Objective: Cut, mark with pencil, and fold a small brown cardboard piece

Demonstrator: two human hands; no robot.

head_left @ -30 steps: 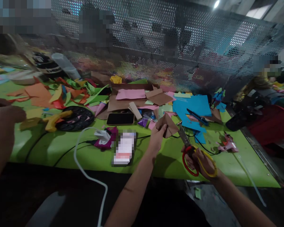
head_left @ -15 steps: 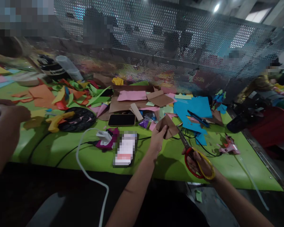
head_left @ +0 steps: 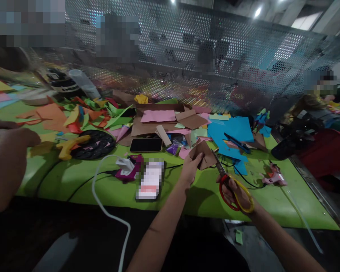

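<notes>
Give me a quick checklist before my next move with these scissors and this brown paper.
1. Brown paper held in left hand: ok, gripped at its left side.
2. Scissors held in right hand: ok, by the red and yellow handles.
3. Left fingers away from the blades: ok, the blades are at the paper's right side.
4. Blades touching the paper: cannot tell.
5. Co-worker's hand away from the scissors: ok, far left.
6. Pink glue gun cool: cannot tell.
</notes>
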